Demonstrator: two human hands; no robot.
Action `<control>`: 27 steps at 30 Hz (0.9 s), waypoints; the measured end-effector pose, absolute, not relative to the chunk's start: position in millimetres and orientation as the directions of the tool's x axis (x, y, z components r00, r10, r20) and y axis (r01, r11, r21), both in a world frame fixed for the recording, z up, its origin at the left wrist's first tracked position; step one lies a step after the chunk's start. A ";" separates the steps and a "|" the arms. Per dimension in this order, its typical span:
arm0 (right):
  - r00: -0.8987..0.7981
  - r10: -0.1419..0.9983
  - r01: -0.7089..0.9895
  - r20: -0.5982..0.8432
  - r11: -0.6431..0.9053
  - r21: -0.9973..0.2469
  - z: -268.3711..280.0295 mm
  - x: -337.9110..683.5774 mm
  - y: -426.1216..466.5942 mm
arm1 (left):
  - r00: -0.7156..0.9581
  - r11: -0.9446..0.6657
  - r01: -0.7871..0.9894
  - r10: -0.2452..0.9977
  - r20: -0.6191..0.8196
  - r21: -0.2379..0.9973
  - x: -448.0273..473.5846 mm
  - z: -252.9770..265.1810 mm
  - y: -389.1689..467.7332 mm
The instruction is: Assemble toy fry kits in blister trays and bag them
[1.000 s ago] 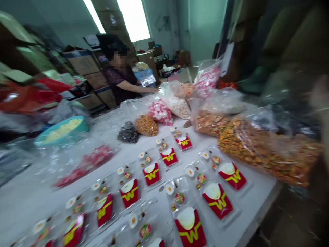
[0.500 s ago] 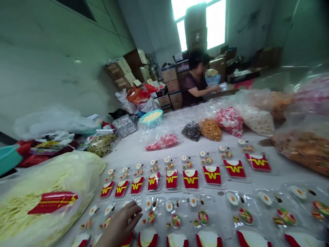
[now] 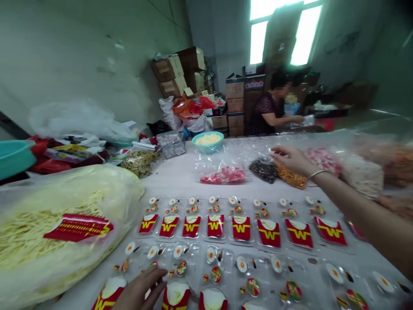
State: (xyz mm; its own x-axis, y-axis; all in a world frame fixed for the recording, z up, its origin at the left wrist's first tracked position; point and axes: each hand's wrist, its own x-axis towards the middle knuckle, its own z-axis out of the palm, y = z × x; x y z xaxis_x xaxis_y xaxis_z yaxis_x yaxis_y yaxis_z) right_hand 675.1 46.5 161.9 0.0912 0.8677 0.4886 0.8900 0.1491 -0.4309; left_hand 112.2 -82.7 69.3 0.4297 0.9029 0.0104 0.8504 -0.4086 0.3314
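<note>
My left hand (image 3: 143, 289) is low in the view, fingers loosely bent and apart, over the near row of clear plastic trays. Beside it lies a tray with a red fries box (image 3: 175, 296) marked with a yellow W, small egg, burger and pizza pieces above it. My right hand (image 3: 292, 160), with a bangle at the wrist, is stretched across the table. Its fingers are apart, at the bag of dark pieces (image 3: 263, 169) and partly over the bag of orange pieces (image 3: 292, 177). I cannot tell if they touch the plastic.
A large bag of pale yellow fries (image 3: 35, 224) fills the left. A bag of pink-red pieces (image 3: 224, 175) and a turquoise bowl (image 3: 208, 146) stand farther back. A bag of white pieces (image 3: 359, 172) lies right. Another person (image 3: 267, 110) sits beyond the table near stacked boxes (image 3: 235, 101).
My right hand has come into view from the right and reached over the bags. My left hand has shifted slightly down and left in the picture. The view has turned left.
</note>
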 end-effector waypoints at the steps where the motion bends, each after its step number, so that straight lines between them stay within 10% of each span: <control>1: 0.016 0.878 0.911 0.478 0.184 -0.369 155.6 652.9 68.5 | 0.437 -0.408 0.845 0.899 -0.009 0.346 115.2 74.3 -79.4; 8: -0.279 0.887 0.947 0.368 0.318 -0.048 152.4 553.3 189.2 | 0.533 -0.435 0.764 0.841 -0.087 0.477 143.7 93.0 -43.1; 19: -0.028 0.906 0.979 0.422 -0.060 0.193 137.8 535.9 264.8 | 0.696 -0.576 0.639 0.715 -0.067 0.510 183.1 80.2 16.6; 27: -0.287 0.931 0.948 0.226 0.242 0.205 162.3 521.9 228.2 | 0.590 -0.439 0.372 0.792 0.157 0.818 224.0 99.8 117.6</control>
State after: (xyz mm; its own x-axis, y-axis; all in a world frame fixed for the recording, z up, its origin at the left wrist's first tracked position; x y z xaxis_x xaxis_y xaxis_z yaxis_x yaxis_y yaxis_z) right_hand 521.9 228.2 162.3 -0.2868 0.9308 0.2264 0.9483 0.2423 0.2050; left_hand 224.0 117.6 99.8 0.5896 0.7923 0.1571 0.3716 -0.4388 0.8182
